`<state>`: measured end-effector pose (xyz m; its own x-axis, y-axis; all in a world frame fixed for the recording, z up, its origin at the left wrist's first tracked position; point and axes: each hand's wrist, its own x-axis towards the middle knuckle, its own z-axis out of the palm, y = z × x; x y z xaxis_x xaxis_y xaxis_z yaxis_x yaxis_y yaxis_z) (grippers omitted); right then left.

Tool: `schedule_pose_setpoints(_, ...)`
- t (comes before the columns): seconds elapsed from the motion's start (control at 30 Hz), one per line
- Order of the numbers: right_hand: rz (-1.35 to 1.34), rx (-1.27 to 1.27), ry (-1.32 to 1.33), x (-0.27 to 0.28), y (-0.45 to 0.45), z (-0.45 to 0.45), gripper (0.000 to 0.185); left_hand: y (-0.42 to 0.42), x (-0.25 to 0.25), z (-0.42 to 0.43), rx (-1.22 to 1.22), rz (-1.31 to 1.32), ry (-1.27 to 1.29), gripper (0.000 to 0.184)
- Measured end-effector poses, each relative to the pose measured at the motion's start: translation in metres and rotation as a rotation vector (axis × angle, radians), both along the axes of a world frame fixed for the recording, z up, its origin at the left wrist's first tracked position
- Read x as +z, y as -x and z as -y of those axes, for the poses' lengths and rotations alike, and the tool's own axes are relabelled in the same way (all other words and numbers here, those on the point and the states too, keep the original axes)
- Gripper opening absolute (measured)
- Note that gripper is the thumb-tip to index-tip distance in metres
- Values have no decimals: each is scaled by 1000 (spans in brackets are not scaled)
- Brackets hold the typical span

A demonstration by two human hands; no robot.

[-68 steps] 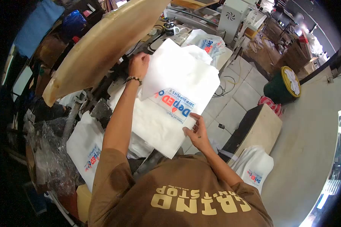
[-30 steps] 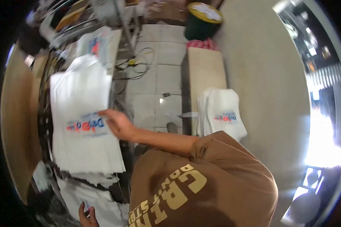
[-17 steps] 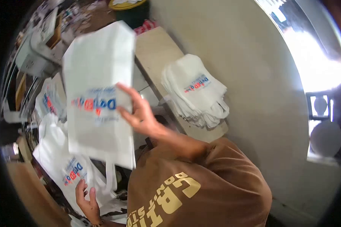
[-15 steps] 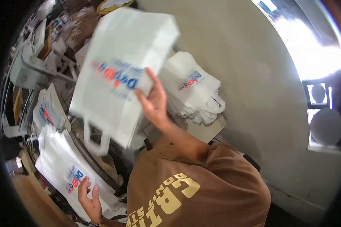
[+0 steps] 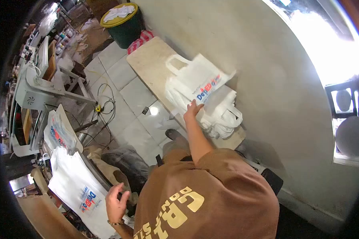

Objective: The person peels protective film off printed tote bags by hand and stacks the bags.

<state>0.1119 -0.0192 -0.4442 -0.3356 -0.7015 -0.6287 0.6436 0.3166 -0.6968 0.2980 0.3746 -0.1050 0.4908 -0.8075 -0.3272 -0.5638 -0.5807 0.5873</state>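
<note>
On the pile of white tote bags [image 5: 221, 125], one white tote bag [image 5: 205, 75] with blue and red print lies with its loop handle to the upper left. My right hand [image 5: 192, 111] is at this bag's near edge, its fingers pinching the material beside the print. My left hand [image 5: 117, 204] hangs open and holds nothing, thumb apart from the fingers. Next to it, on the left, lies a stack of printed white bags [image 5: 70, 175]. Another printed white bag [image 5: 56, 131] rests on a board farther up.
The pile is on a long pale bench [image 5: 147, 59] along the wall. Beyond the bench stands a dark green bin [image 5: 125, 32] with a yellow lid. Cables [image 5: 107, 107] cross the tiled floor, and a white machine [image 5: 32, 93] stands at left.
My right hand has carried the tote bag from in front of me to the pile on the bench, turning it round. My left hand has drawn right, off the stack's print.
</note>
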Motion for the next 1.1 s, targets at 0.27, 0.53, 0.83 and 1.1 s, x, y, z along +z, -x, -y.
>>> schedule_pose_setpoints(0.27,159,-24,-225,-39,-15,21,86,12,-16,-4,40,-8,-58,34)
schedule_pose_setpoints(0.53,274,713,-357,-4,30,20,72,19,-16,9,32,33,1,32)
schedule_pose_setpoints(0.83,-1413,1320,-409,-31,132,33,66,8,-29,25,62,14,-43,32)
schedule_pose_setpoints(1.1,-1355,1481,-656,-24,149,11,73,-3,-45,26,35,-34,-87,34)
